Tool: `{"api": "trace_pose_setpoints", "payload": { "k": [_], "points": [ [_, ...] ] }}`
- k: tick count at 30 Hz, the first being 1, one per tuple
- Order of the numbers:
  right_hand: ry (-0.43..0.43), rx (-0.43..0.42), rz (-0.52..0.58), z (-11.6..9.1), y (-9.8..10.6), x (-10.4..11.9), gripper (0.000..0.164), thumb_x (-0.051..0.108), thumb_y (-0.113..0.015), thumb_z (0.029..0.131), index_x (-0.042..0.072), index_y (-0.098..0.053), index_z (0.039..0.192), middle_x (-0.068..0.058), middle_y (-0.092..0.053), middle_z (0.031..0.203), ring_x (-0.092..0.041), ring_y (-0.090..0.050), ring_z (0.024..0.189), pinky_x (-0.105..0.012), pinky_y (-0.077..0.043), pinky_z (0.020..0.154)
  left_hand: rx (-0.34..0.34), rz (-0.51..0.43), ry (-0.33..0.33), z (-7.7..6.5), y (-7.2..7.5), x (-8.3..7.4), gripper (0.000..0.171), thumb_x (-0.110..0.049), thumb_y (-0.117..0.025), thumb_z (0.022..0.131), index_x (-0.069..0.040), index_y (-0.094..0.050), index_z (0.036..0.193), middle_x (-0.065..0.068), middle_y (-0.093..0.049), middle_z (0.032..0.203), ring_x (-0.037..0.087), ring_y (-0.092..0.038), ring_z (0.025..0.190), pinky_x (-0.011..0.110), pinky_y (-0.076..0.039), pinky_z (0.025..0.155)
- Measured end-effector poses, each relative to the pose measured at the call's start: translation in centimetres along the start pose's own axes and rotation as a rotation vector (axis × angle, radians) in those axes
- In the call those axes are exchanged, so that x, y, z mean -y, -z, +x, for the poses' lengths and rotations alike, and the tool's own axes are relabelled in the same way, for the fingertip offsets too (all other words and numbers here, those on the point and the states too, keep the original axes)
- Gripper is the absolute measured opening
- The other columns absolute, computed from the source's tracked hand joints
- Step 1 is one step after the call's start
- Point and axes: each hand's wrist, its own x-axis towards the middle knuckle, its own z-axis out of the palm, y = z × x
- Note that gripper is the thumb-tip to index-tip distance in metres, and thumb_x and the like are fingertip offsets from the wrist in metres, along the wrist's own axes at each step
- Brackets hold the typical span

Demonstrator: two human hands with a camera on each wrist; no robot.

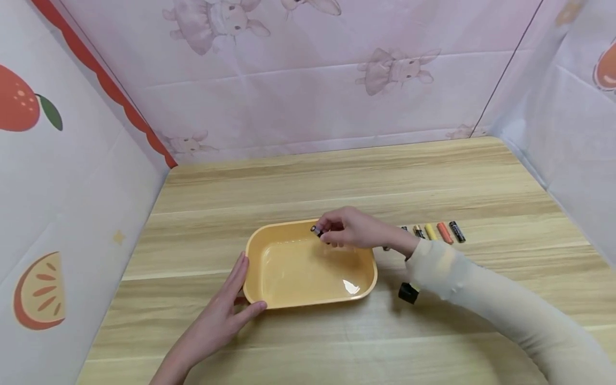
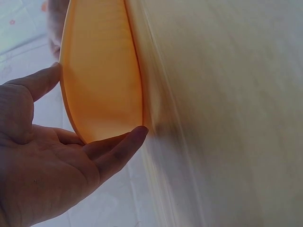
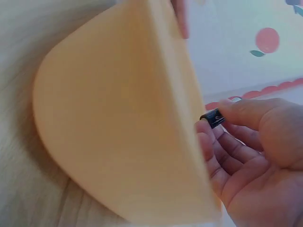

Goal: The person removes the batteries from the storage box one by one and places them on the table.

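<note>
A shallow yellow plastic basin point(image 1: 293, 272) with rounded corners sits on the wooden table in the head view. My left hand point(image 1: 226, 310) holds its left end, with the thumb at the front rim and the fingers along the outer wall. In the left wrist view the fingertips point(image 2: 138, 135) lie against the basin's outside. Over the far side of the basin, my right hand point(image 1: 350, 227) pinches a small black-and-silver battery point(image 1: 316, 230) between thumb and fingers. The right wrist view shows the battery point(image 3: 213, 118) beyond the basin's blurred wall point(image 3: 118, 118).
Right of the basin lie several batteries in a row, among them a black one point(image 1: 457, 231), an orange one point(image 1: 445, 233) and a yellow one point(image 1: 430, 232). My right wrist partly hides others. A black block point(image 1: 408, 293) shows below the sleeve. Printed cloth walls point(image 1: 298, 107) surround the table.
</note>
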Motion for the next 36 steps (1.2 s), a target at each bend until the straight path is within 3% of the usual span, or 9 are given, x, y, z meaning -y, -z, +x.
{"api": "trace_pose_setpoints", "payload": {
  "k": [5,15,25,36],
  "points": [
    [-0.02,-0.07,0.085,-0.6,1.2,1.1,0.012,0.006,-0.067,0.101,0.001,-0.07,0.111,-0.017,-0.07,0.094,-0.025,-0.066,0.08,-0.041,-0.06,0.07,0.002,0.004,-0.009,0.0,0.1,-0.1,0.097,-0.037,-0.071,0.099,-0.007,-0.008,0.166,0.009,0.002,0.173,0.032,-0.048,0.136,0.041,-0.053,0.101],
    [-0.062,-0.19,0.118,-2.7,4.0,3.4,0.014,0.009,-0.066,0.102,0.003,-0.069,0.115,-0.016,-0.068,0.093,-0.045,-0.063,0.085,-0.043,-0.059,0.074,0.008,-0.005,-0.008,0.1,0.1,0.1,0.098,-0.038,-0.072,0.099,-0.005,-0.008,0.166,0.009,0.003,0.173,0.028,-0.057,0.126,0.037,-0.054,0.099],
    [-0.095,-0.276,0.109,-5.5,6.9,4.4,0.017,0.014,-0.066,0.103,0.001,-0.068,0.114,-0.019,-0.066,0.093,-0.029,-0.063,0.082,-0.034,-0.058,0.074,0.008,-0.005,-0.008,-0.1,0.1,0.0,0.097,-0.038,-0.071,0.099,-0.007,-0.008,0.166,0.006,0.003,0.173,0.025,-0.057,0.123,0.039,-0.054,0.098],
    [-0.113,-0.403,0.113,-9.0,9.5,5.1,0.019,0.013,-0.064,0.104,-0.002,-0.067,0.116,-0.011,-0.068,0.092,-0.02,-0.063,0.079,-0.027,-0.056,0.08,0.013,-0.014,-0.005,0.0,0.2,0.0,0.097,-0.039,-0.07,0.099,-0.007,-0.008,0.166,0.009,0.003,0.172,0.029,-0.051,0.133,0.043,-0.052,0.101]
  ]
}}
